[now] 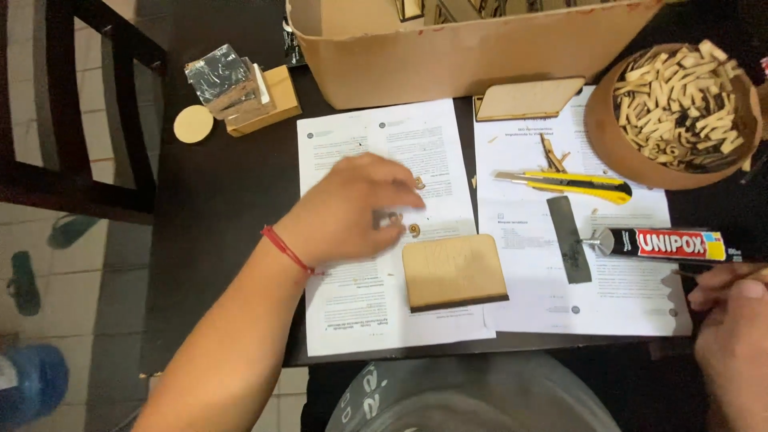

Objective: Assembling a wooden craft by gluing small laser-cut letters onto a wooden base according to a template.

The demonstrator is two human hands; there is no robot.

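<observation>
At the centre of the frame the left hand (pixel 352 210), a red string at its wrist, rests palm down on printed paper sheets (pixel 376 136) spread over the dark table (pixel 216 200), its fingers (pixel 404 192) spread beside small wooden rings (pixel 414 230). Just below right lies a flat wooden panel (pixel 454 272). At the lower right edge the right hand (pixel 732 332) sits near a glue tube (pixel 664 243). A yellow utility knife (pixel 572 184) lies above the tube, and a round container of wooden letters (pixel 680 104) fills the upper right.
</observation>
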